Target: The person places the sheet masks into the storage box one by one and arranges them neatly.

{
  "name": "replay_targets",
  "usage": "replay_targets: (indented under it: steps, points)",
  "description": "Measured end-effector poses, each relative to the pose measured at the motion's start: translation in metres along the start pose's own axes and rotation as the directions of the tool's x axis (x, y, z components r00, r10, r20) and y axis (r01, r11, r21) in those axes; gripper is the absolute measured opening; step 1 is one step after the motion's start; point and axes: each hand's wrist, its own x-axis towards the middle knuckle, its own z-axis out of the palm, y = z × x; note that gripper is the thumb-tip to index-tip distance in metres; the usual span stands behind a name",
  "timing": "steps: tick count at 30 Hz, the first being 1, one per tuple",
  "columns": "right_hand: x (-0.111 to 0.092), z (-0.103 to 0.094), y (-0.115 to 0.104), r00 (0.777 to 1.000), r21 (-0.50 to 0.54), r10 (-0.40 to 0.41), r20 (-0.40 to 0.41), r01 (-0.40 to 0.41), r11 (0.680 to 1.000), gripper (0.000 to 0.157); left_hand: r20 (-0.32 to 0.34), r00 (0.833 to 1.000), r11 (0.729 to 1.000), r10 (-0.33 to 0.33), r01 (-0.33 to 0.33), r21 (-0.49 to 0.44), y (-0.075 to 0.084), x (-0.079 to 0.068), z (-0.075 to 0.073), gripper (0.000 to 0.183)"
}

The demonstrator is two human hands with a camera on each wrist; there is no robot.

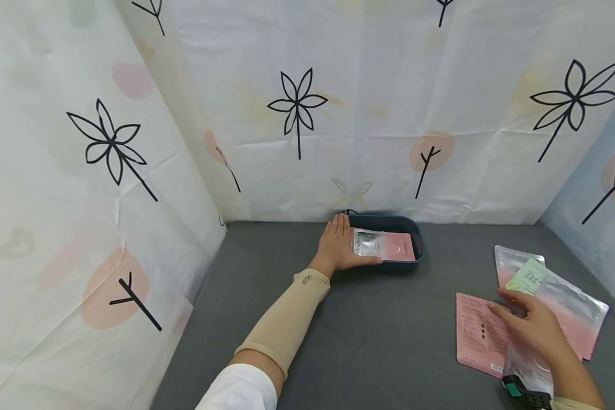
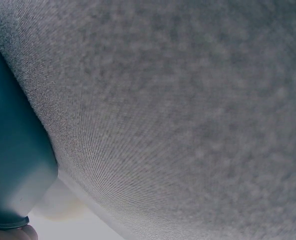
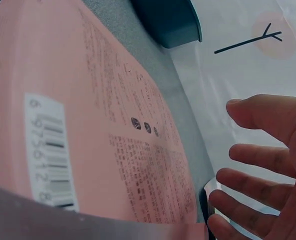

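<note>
My left hand [image 1: 340, 245] rests over the left end of a dark teal tray [image 1: 421, 247], fingers straight toward the back rim and thumb along the front rim. Inside lies a pink and silver flat pouch [image 1: 397, 246]. On the right, my right hand [image 1: 535, 327] hovers over several flat pouches. In the right wrist view its fingers are spread, holding nothing. Left of it lies a pink pouch [image 1: 479, 333] with printed text and a barcode label [image 3: 53, 155]. Beyond the hand are a silver-pink pouch [image 1: 569, 313], a green label [image 1: 528, 276] and another silver pouch [image 1: 512, 259].
Grey cloth [image 1: 389, 336] covers the table. A patterned white curtain [image 1: 369, 171] stands behind the tray, with more curtain on both sides. A dark object with a green patch [image 1: 512, 389] sits at my right wrist.
</note>
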Motion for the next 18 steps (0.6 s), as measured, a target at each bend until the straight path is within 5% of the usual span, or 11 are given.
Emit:
replay_targets:
  steps: [18]
  points:
    - [0.0016,0.0075,-0.0026,0.995,-0.108,-0.027,0.092,0.037,0.993,0.079,0.007,1.000,1.000,-0.005,0.005,0.016,0.0020,-0.0002,-0.0016,0.146]
